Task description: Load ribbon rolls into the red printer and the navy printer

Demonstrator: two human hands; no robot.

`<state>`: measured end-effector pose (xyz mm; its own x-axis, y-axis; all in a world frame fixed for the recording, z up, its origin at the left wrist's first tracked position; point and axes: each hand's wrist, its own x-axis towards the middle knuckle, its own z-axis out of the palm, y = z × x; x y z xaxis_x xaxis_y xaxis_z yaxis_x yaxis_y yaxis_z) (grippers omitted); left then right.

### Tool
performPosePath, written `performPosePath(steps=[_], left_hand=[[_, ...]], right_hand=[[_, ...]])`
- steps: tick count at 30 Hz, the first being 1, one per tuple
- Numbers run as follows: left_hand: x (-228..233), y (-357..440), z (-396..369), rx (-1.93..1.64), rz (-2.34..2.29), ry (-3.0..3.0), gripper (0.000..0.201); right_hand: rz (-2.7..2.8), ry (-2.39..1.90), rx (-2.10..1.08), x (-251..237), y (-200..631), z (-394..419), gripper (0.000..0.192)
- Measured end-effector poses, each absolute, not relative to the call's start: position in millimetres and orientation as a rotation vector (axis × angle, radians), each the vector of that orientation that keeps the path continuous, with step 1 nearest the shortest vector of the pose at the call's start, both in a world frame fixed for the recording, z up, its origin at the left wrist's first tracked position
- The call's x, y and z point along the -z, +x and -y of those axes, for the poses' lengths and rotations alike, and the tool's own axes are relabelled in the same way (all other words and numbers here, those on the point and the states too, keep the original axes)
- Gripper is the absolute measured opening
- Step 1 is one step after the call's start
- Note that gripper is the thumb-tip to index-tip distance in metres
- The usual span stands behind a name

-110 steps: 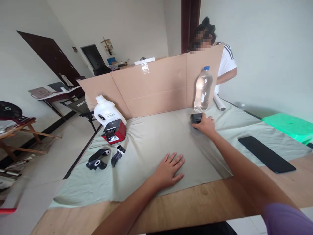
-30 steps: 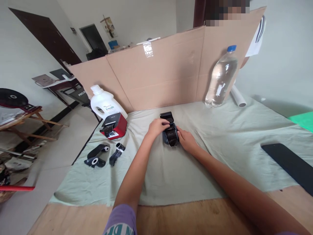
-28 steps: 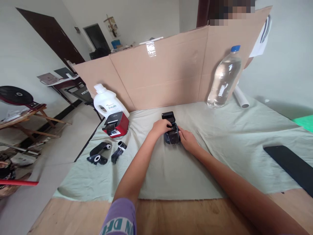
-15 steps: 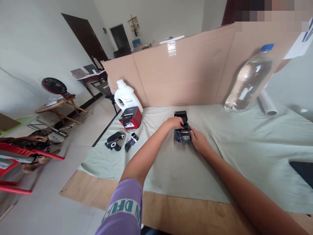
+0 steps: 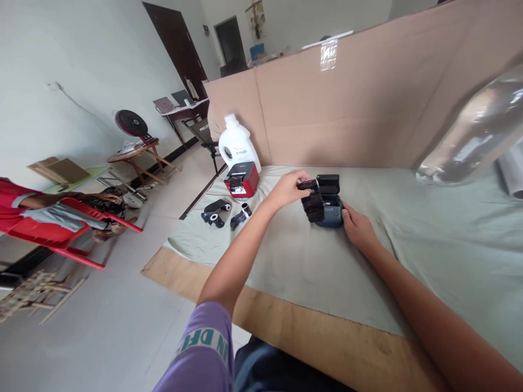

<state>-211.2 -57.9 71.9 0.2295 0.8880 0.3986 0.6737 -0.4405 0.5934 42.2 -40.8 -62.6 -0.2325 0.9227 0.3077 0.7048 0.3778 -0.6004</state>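
A small dark blue printer [image 5: 332, 216] stands on the cloth with its black lid [image 5: 328, 184] raised. My left hand [image 5: 291, 189] is closed on a roll of shiny black ribbon [image 5: 312, 206], whose film hangs in front of the printer's left side. The ribbon is out over the printer's edge, and its lower end partly hides the body. My right hand [image 5: 356, 223] grips the printer's right side, thumb at the near edge; its other fingers are partly hidden. Further left lie a loose black ribbon [image 5: 216, 209] with white cores and another black ribbon roll [image 5: 242, 216].
A red and black boxy device [image 5: 244, 181] stands before a white jug [image 5: 237, 142] at the back left. Behind runs a cardboard wall [image 5: 347, 114]. A large clear bottle [image 5: 469, 136] stands at right. A person's arm [image 5: 77, 200] shows by a red chair [image 5: 65, 231].
My left hand has lifted the black ribbon out of the printer, up and to the left. My right hand still steadies the printer. The view has turned left.
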Motion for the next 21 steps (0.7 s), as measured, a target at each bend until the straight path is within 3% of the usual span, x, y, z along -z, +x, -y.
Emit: performPosePath(steps=[5, 10, 16, 21], left_hand=[[-73, -281, 102, -0.893, -1.821, 1.967, 0.038], [-80, -328, 133, -0.744, -2.116, 1.953, 0.024], [-84, -387, 151, -0.707, -2.447, 1.793, 0.029], [-63, -404, 149, -0.586, -2.486, 1.683, 0.02]], right_hand=[[2.009, -1.396, -0.45, 63, 43, 40, 0.06], [2.004, -1.409, -0.444, 64, 43, 38, 0.058], [1.999, -1.404, -0.44, 64, 43, 39, 0.058], [1.997, -1.399, -0.449, 64, 43, 38, 0.058]])
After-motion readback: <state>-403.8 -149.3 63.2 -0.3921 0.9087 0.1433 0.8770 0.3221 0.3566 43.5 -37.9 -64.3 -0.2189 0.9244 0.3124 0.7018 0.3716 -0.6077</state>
